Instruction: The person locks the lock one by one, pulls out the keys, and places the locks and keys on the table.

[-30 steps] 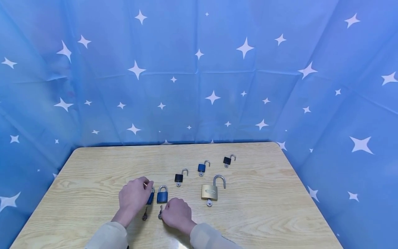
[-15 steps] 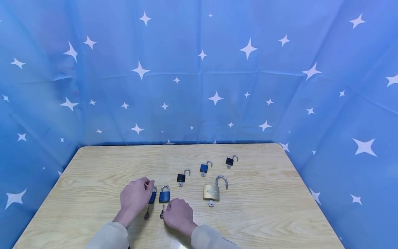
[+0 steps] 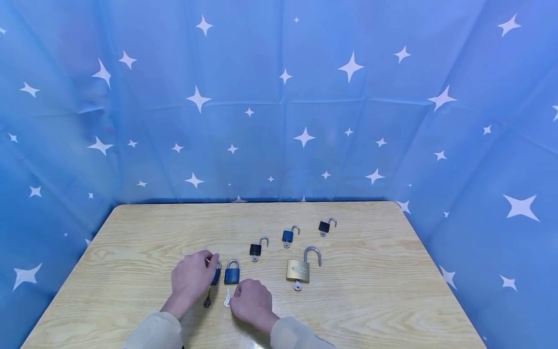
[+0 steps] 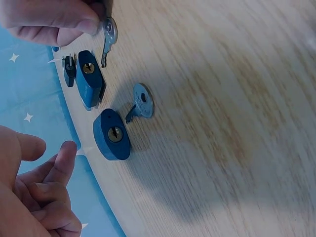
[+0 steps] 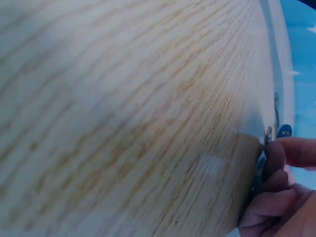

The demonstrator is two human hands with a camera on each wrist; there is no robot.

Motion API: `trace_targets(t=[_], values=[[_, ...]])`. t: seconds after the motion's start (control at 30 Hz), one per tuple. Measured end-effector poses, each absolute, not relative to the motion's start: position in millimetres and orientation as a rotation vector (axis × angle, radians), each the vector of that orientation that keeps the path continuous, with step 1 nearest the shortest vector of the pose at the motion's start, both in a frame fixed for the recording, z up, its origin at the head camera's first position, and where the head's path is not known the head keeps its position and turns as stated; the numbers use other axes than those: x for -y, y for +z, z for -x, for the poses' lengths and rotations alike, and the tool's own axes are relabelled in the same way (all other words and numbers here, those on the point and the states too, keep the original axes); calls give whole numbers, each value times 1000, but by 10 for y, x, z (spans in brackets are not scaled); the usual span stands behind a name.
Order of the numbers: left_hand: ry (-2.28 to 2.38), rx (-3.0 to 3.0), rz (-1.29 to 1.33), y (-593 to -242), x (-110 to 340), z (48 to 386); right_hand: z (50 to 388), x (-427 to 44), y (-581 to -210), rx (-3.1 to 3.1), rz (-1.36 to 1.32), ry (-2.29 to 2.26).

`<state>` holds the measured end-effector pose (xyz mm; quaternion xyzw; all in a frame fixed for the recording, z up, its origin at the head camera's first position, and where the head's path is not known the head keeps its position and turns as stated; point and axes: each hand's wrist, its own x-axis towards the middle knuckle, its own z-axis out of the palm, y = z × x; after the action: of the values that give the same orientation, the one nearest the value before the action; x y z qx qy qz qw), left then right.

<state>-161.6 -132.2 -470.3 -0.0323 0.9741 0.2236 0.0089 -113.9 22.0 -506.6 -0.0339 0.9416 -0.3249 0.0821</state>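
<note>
Key [image 3: 227,299] sits just short of the right blue padlock [image 3: 232,276], its head apparently pinched in the grip of the right hand [image 3: 251,299]. Left hand [image 3: 192,275]: loose-fingered, holding nothing, near the left blue padlock [image 4: 112,148] (a second key [image 4: 144,101] lies beside that one, on the surface [image 3: 131,257]). Recommended handling: light pinch, blade level, knuckles clear of the padlock's body.

On table [image 3: 362,310]: two padlocks [image 3: 232,276] left, keys [image 4: 144,104] before them, four padlocks [image 3: 298,270] right.
</note>
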Motion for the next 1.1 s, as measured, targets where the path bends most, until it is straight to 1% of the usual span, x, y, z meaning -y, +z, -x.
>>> trace_targets(t=[0.53, 0.9, 1.1], values=[[741, -3010, 74, -4772, 1113, 1648, 1197, -524, -5003, -2806, 234, -1066], [745, -3014, -88, -4844, 856, 1698, 1243, -890, -4895, -2771, 186, -1114], [718, -3000, -95, -4855, 664, 1833, 1290, -1119, -4825, -2756, 145, -1139]])
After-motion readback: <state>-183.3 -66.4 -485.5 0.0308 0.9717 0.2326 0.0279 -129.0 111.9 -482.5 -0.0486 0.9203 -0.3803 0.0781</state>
